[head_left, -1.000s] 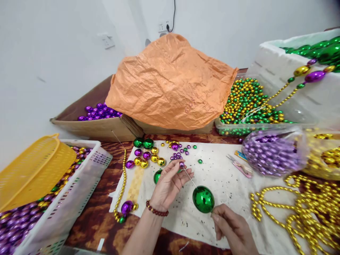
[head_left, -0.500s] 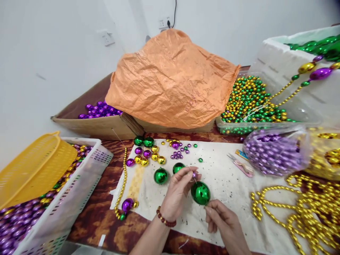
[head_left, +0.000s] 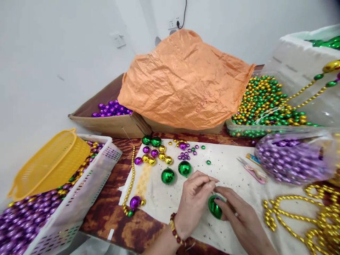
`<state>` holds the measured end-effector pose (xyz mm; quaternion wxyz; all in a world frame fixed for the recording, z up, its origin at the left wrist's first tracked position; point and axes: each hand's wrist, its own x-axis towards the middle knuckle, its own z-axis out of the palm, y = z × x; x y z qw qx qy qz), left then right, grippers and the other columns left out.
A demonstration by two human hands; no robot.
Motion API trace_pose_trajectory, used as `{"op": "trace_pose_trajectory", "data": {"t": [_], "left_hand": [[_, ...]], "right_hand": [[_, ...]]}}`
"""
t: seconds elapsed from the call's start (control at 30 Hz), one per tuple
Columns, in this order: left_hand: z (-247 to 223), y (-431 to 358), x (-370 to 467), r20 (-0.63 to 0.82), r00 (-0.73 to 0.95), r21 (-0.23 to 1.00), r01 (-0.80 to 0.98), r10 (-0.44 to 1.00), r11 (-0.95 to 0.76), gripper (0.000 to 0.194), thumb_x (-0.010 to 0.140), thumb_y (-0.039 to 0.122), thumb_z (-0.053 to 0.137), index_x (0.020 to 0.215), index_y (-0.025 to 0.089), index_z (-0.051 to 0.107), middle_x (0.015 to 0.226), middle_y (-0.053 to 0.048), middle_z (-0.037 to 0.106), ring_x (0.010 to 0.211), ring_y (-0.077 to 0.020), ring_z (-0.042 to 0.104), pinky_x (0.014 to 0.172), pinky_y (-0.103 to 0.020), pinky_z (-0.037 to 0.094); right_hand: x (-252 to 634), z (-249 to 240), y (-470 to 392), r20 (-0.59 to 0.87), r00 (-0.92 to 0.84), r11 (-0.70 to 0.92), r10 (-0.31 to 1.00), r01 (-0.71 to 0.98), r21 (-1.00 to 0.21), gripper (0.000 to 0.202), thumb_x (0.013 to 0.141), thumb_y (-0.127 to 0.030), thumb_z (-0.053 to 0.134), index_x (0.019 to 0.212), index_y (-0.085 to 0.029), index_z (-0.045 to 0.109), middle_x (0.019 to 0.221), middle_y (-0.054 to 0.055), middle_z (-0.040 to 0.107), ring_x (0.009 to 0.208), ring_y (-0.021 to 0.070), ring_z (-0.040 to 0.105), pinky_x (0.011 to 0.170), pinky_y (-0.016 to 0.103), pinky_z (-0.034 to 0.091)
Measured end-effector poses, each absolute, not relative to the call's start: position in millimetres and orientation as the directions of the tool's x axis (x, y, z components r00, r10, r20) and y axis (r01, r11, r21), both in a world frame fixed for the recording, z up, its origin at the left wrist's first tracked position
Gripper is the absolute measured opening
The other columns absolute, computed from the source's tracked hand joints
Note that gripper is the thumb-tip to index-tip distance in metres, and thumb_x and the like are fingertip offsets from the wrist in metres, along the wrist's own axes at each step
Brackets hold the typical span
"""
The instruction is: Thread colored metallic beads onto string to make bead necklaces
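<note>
My left hand (head_left: 198, 198), with a beaded bracelet at the wrist, pinches a thin string above the white cloth (head_left: 225, 159). Close on its right, my right hand (head_left: 236, 209) has its thumb and fingers closed near a large green ball (head_left: 215, 207), which hangs below the fingertips and is partly covered by them. What the right fingertips pinch is too small to make out. Two more large green balls (head_left: 168, 176) lie left of my hands. A gold bead strand (head_left: 132, 177) ends near a purple ball (head_left: 135, 202) at the cloth's left edge.
Small gold, purple and green beads (head_left: 162, 156) lie at the cloth's back. Scissors (head_left: 253, 171), a bag of purple beads (head_left: 289, 157) and gold strands (head_left: 294, 212) are at right. A white basket (head_left: 106, 166) stands left; an orange sack (head_left: 183, 85) and bead tub (head_left: 265, 102) are behind.
My right hand has moved up from below the green ball to beside my left fingertips. The green ball hangs lower and is now partly covered. The whole view has shifted.
</note>
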<state>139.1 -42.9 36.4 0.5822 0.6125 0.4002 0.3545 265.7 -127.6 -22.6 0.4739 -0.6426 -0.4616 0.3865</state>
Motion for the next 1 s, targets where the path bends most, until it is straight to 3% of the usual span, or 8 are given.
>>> {"op": "trace_pose_trajectory", "data": {"t": [0.17, 0.27, 0.4, 0.57, 0.67, 0.77, 0.9, 1.0], "left_hand": [[38.1, -15.1, 114.9, 0.098, 0.499, 0.942, 0.234, 0.861, -0.243, 0.024, 0.092, 0.026, 0.051, 0.101, 0.023, 0.073, 0.096, -0.008, 0.066, 0.089, -0.0211, 0.058, 0.081, -0.033, 0.045], [21.8, 28.9, 77.2, 0.253, 0.356, 0.707, 0.567, 0.900, -0.423, 0.027, 0.091, 0.027, 0.051, 0.112, 0.023, 0.068, 0.106, -0.010, 0.063, 0.103, -0.0268, 0.050, 0.093, -0.043, 0.038], [-1.5, 74.5, 36.5, 0.133, 0.504, 0.325, 0.791, 0.854, -0.518, 0.036, 0.086, 0.023, 0.055, 0.121, 0.020, 0.061, 0.121, -0.012, 0.059, 0.118, -0.0327, 0.040, 0.099, -0.051, 0.029], [-13.9, 89.1, 23.7, -0.014, 0.650, 0.199, 0.746, 0.760, -0.635, 0.030, 0.086, 0.017, 0.052, 0.114, 0.021, 0.062, 0.116, -0.011, 0.061, 0.121, -0.0325, 0.040, 0.101, -0.053, 0.025], [-14.0, 89.8, 22.7, 0.020, 0.635, 0.266, 0.742, 0.773, -0.616, 0.031, 0.085, 0.021, 0.056, 0.116, 0.022, 0.060, 0.113, -0.010, 0.061, 0.118, -0.0324, 0.043, 0.101, -0.055, 0.026], [-6.5, 82.4, 28.1, 0.129, 0.563, 0.510, 0.668, 0.816, -0.542, 0.034, 0.084, 0.028, 0.060, 0.118, 0.021, 0.055, 0.116, -0.010, 0.059, 0.113, -0.0288, 0.049, 0.100, -0.051, 0.032], [12.9, 57.0, 53.0, 0.105, 0.485, 0.922, 0.280, 0.868, -0.268, 0.032, 0.087, 0.030, 0.059, 0.117, 0.021, 0.054, 0.111, -0.009, 0.059, 0.100, -0.0214, 0.057, 0.088, -0.036, 0.045], [25.8, 36.4, 77.1, 0.119, 0.484, 0.980, 0.085, 0.867, -0.182, 0.034, 0.085, 0.026, 0.062, 0.119, 0.022, 0.059, 0.114, -0.008, 0.056, 0.102, -0.0197, 0.055, 0.088, -0.031, 0.045]], "right_hand": [[267.2, -30.9, -121.4, -0.079, 0.288, -0.165, 0.954, 0.289, -0.943, 0.023, 0.088, -0.043, 0.056, 0.090, -0.025, 0.070, 0.076, 0.002, 0.069, 0.045, 0.0121, 0.051, 0.049, 0.024, 0.046], [274.4, -34.7, -126.5, -0.199, 0.338, -0.263, 0.920, 0.157, -0.952, 0.032, 0.087, -0.050, 0.054, 0.096, -0.023, 0.068, 0.080, 0.003, 0.070, 0.038, 0.0097, 0.045, 0.041, 0.024, 0.043], [277.3, -25.5, -130.1, -0.218, 0.322, -0.255, 0.921, 0.078, -0.964, 0.033, 0.089, -0.049, 0.052, 0.093, -0.020, 0.068, 0.075, 0.004, 0.069, 0.037, 0.0091, 0.042, 0.044, 0.025, 0.042], [275.7, -17.2, -132.6, -0.123, 0.337, -0.142, 0.934, 0.031, -0.989, 0.032, 0.090, -0.044, 0.052, 0.090, -0.018, 0.070, 0.065, 0.005, 0.063, 0.053, 0.0158, 0.055, 0.051, 0.026, 0.043], [273.7, -21.7, -134.7, -0.149, 0.321, -0.140, 0.935, -0.051, -0.989, 0.031, 0.093, -0.042, 0.049, 0.093, -0.017, 0.067, 0.064, 0.004, 0.061, 0.053, 0.0142, 0.054, 0.049, 0.025, 0.043], [268.9, -25.5, -134.4, -0.142, 0.295, -0.117, 0.945, -0.103, -0.988, 0.030, 0.093, -0.039, 0.050, 0.106, -0.018, 0.066, 0.066, 0.003, 0.058, 0.057, 0.0138, 0.054, 0.048, 0.023, 0.046], [264.4, -24.6, -131.4, -0.164, 0.247, -0.126, 0.955, -0.162, -0.979, 0.032, 0.092, -0.040, 0.052, 0.110, -0.018, 0.066, 0.081, 0.007, 0.063, 0.069, 0.0176, 0.063, 0.051, 0.025, 0.052], [266.8, -25.3, -130.2, -0.202, 0.217, -0.177, 0.955, -0.130, -0.976, 0.031, 0.092, -0.042, 0.052, 0.101, -0.016, 0.067, 0.079, 0.008, 0.065, 0.066, 0.0174, 0.065, 0.047, 0.022, 0.050]]}}
